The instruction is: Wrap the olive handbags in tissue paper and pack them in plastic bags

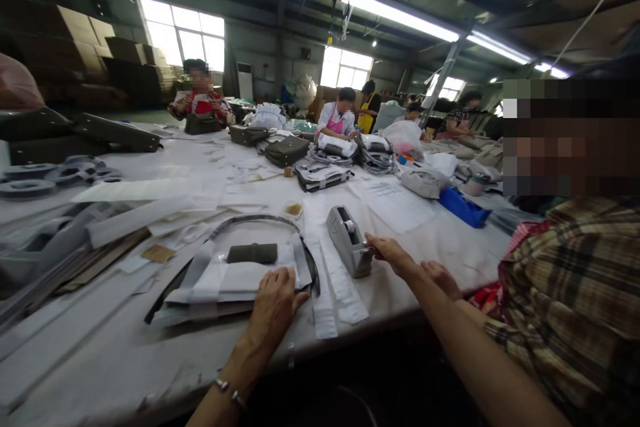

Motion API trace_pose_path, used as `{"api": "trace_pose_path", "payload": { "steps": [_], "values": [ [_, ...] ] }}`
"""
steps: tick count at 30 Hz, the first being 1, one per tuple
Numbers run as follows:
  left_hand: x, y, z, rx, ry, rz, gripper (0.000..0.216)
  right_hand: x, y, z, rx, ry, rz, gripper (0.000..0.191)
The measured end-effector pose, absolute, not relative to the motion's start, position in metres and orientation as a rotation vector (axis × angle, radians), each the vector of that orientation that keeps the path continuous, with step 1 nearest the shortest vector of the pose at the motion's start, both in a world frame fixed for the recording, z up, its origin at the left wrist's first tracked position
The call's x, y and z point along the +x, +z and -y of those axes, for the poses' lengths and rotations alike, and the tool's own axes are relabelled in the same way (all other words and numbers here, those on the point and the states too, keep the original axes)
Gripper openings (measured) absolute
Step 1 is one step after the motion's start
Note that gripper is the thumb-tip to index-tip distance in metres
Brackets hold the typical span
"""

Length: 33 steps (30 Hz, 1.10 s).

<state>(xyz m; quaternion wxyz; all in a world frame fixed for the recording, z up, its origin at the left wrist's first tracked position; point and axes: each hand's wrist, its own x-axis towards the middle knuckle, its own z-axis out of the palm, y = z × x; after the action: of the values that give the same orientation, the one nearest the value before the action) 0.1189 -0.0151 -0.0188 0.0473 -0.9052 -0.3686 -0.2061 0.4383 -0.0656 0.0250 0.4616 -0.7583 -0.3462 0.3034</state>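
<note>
A dark bag (165, 297) with a curved handle (250, 220) lies on the table in front of me, partly wrapped in white paper (225, 283). A rolled dark green piece (253, 253) rests on top of it. My left hand (275, 300) lies on the paper at the bag's near right side, fingers laid down and thumb apart. To the right stands a grey tape dispenser (345, 237) with a roll inside. My right hand (387, 250) is at its cutting end, thumb and forefinger pinched together on the tape; the tape's end is too small to see clearly.
White paper strips (333, 280) lie between bag and dispenser. Cut strips (105, 280) and tape rolls (75, 173) cover the left. Wrapped bags (325, 175) and a blue dispenser (464, 207) stand farther back. A co-worker in a plaid shirt (585, 267) sits close at right.
</note>
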Motion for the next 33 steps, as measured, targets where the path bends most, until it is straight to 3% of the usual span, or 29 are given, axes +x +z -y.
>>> {"api": "trace_pose_path", "payload": {
  "steps": [6, 13, 25, 33],
  "values": [
    [0.118, -0.015, 0.015, -2.756, -0.6, 1.113, 0.043, 0.422, 0.039, 0.058, -1.797, 0.659, 0.879, 0.032],
    [0.117, -0.015, 0.015, -2.773, -0.615, 1.124, 0.041, 0.41, 0.056, 0.079, -1.765, 0.47, 0.879, 0.034],
    [0.119, -0.017, 0.017, -2.774, -0.689, 1.204, 0.046, 0.391, 0.029, 0.134, -2.049, 0.459, 1.084, 0.032],
    [0.122, -0.019, 0.018, -2.818, -0.796, 1.273, 0.049, 0.352, 0.095, 0.084, -1.876, 0.733, 1.722, 0.022]
  ]
}}
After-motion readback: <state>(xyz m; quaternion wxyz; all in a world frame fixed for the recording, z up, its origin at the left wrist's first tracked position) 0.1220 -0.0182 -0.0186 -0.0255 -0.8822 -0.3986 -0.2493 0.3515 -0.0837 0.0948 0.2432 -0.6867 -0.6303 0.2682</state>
